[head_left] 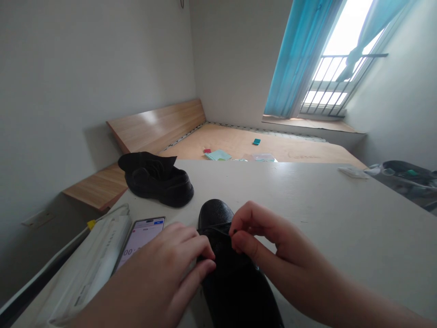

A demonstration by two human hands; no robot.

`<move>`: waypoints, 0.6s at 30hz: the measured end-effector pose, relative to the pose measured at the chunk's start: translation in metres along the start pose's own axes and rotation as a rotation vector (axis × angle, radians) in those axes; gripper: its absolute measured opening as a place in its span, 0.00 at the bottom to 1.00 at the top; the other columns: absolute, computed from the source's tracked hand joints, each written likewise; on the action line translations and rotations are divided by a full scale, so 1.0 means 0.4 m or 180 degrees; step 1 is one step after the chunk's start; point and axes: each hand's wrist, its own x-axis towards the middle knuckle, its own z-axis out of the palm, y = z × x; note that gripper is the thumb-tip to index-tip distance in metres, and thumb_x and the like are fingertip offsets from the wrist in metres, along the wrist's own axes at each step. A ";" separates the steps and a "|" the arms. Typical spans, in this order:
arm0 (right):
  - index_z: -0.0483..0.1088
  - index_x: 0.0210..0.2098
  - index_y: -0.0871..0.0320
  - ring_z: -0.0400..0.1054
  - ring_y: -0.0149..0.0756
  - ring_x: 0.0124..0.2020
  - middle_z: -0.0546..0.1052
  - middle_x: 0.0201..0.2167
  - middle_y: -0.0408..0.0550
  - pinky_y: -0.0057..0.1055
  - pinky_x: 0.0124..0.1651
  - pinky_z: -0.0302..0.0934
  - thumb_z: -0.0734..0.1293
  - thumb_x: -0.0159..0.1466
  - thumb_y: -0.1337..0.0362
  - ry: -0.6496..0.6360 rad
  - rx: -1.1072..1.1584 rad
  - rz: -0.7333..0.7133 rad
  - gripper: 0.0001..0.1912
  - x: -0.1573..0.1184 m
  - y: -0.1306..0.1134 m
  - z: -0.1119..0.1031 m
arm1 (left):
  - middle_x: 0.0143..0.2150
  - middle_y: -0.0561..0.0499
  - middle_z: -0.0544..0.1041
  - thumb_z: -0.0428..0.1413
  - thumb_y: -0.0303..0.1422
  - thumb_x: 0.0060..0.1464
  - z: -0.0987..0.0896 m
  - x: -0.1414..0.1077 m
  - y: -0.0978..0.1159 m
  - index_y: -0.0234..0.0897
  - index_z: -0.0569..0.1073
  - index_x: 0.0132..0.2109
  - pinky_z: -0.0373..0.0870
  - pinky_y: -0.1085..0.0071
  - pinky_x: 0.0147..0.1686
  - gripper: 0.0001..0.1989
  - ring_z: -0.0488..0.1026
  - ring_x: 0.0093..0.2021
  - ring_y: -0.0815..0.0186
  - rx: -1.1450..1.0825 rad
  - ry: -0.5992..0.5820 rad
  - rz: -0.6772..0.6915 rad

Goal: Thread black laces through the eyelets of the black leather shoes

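A black shoe (239, 291) lies on the white table (327, 228) with its rounded toe pointing away from me. My right hand (262, 241) pinches a thin black lace at the right side of the shoe's upper. On the shoe's left side rests my left hand (180, 259), its thumb and fingers curled close together; what they hold, if anything, is too small to make out. Another black shoe (157, 180) stands at the table's far left, apart from both hands.
Beside my left forearm lie a lit phone (145, 234) and a white packet (92, 259). A small clear packet (353, 172) is at the far right edge, near a grey bin (409, 175). Beyond the table is a bed (232, 136).
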 end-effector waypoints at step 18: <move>0.66 0.26 0.56 0.75 0.40 0.38 0.79 0.29 0.47 0.34 0.42 0.68 0.75 0.52 0.53 0.0547 0.1872 0.1018 0.17 -0.031 0.004 0.097 | 0.31 0.55 0.76 0.54 0.41 0.62 0.034 -0.013 -0.025 0.49 0.75 0.39 0.72 0.68 0.36 0.07 0.73 0.35 0.64 -0.0894 0.0893 0.0446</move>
